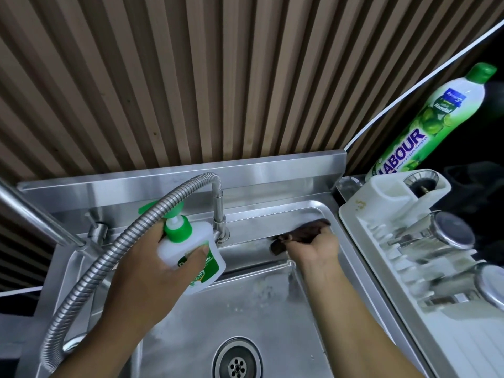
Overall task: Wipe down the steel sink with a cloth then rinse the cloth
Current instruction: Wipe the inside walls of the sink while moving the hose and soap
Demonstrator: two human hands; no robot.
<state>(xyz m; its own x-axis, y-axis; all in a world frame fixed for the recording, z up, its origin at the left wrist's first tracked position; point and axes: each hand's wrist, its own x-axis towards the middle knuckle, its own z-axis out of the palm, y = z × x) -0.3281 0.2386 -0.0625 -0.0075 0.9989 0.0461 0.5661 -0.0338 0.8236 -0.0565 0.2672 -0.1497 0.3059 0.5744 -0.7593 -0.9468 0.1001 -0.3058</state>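
Observation:
The steel sink (261,309) fills the lower middle, its round drain (236,362) at the bottom. My right hand (313,249) presses a dark brown cloth (300,231) onto the sink's back ledge, right of the tap base; its fingers lie over the cloth. My left hand (161,266) grips a white soap pump bottle (191,252) with a green top, lifted above the ledge beside the tap.
A flexible steel tap hose (109,255) arcs over the left of the sink. At the right stands a white dish rack (409,255) holding steel cups, with a green dish-liquid bottle (425,121) behind it. A slatted wall runs behind.

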